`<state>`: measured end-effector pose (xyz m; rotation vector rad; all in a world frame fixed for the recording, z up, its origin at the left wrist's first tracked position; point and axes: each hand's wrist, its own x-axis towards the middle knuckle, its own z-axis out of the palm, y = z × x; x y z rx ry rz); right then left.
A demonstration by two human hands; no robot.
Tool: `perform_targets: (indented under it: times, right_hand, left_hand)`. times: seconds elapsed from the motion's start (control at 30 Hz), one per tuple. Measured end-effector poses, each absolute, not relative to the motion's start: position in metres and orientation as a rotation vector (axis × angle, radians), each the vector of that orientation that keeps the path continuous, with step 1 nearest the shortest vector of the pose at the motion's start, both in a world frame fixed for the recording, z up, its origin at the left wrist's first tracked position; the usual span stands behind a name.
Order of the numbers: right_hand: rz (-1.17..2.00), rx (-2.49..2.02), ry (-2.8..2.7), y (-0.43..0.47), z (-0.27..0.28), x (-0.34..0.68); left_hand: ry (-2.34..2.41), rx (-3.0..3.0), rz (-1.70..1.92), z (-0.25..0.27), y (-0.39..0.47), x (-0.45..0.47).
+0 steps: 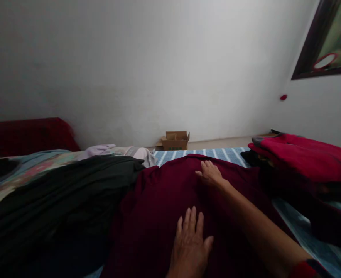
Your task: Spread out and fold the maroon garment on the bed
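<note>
A maroon long-sleeved shirt [159, 204] lies spread over a blue-and-white striped bed sheet [225, 154], its collar end away from me. One sleeve stretches out to the right. My left hand [190, 239] rests flat on the lower middle of the shirt, fingers straight and slightly apart. Farther up, near the collar, my right hand [211, 172] is laid palm down on the cloth with its fingers extended. Neither hand grips anything.
Dark green clothing [95, 185] is heaped at the left, beside the shirt. Folded red clothes [306, 154] are stacked at the right. An open cardboard box [174, 143] stands beyond the bed by the white wall [159, 69]. A dark-framed window [309, 42] is at upper right.
</note>
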<state>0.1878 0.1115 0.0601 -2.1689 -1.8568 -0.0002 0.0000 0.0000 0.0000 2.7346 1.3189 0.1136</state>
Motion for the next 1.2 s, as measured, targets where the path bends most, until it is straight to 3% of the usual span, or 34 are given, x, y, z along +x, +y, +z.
perform_targets:
  times: [0.23, 0.67, 1.2]
  right_hand:
    - [0.128, -2.249, -1.796, 0.127, -0.010, 0.212]
    - [0.187, -2.245, -1.812, 0.136, -0.015, 0.183]
    - [0.202, -2.116, -1.967, 0.127, -0.011, 0.100]
  left_hand:
    - [1.292, 2.746, 0.164, -0.007, -0.001, -0.003]
    - [1.280, 2.681, 0.199, -0.013, -0.004, -0.003]
    - [1.148, 2.400, 0.258, 0.017, -0.014, -0.008]
